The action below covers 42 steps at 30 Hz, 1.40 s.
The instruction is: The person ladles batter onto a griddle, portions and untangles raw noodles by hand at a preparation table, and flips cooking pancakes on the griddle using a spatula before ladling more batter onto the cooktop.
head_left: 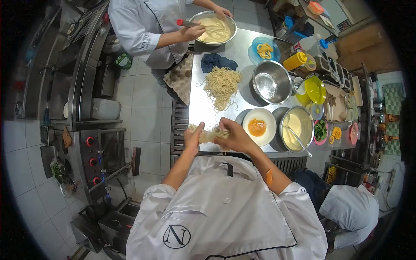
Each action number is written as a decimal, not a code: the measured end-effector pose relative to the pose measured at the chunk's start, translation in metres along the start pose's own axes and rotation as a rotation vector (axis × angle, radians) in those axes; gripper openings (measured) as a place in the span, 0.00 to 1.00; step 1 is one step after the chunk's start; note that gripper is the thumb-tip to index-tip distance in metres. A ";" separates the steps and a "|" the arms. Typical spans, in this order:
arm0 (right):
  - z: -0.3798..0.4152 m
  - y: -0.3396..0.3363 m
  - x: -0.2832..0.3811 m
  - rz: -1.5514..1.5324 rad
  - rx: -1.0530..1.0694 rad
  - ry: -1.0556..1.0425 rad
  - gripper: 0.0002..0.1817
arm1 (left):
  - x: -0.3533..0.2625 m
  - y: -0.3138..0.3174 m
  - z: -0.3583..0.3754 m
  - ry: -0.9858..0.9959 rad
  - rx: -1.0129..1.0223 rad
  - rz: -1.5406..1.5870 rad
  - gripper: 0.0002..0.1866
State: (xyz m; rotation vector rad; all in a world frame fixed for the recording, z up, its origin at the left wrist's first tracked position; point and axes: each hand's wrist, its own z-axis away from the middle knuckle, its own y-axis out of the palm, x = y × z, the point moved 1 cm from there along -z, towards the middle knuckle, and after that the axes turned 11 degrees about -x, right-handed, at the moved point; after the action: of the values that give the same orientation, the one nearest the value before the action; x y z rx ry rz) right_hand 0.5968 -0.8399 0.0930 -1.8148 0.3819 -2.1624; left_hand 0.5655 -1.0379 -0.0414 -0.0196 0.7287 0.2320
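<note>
Just over the near edge of the steel table, a small bundle of noodles stretches between my hands. My left hand is closed around its left end, and my right hand grips the right end. Straight ahead lies a loose heap of pale noodles, with a dark blue cloth behind it. Close to my right hand is a white bowl holding orange-yellow liquid that looks like beaten egg. Further right, a steel bowl contains pale yellow batter and a ladle.
Across the table a co-worker in white holds a whisk in a bowl of batter. An empty steel bowl, a blue plate and a yellow bottle stand at right. A stove is left; another person bends at lower right.
</note>
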 end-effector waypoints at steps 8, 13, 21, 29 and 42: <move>0.000 -0.015 0.046 -0.055 -0.132 -0.103 0.20 | 0.008 -0.014 -0.009 0.573 -0.184 -0.589 0.23; -0.001 -0.008 0.037 0.160 -0.151 -0.306 0.17 | -0.040 -0.006 0.058 1.041 -0.177 -0.848 0.21; 0.000 -0.014 0.069 0.062 -0.162 -0.251 0.15 | -0.062 -0.009 0.063 0.714 0.430 -0.547 0.15; 0.000 -0.010 0.045 0.154 -0.196 -0.338 0.15 | -0.077 0.001 0.082 0.717 0.567 -0.300 0.13; -0.002 0.013 -0.040 0.428 -0.257 -0.207 0.20 | -0.050 -0.006 0.038 0.528 0.558 -0.347 0.14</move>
State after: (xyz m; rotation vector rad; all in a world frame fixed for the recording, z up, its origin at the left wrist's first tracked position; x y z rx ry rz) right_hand 0.6018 -0.8361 0.0519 -1.8537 0.9374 -1.6797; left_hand 0.5559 -1.0503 0.0195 0.3323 1.2793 -0.3283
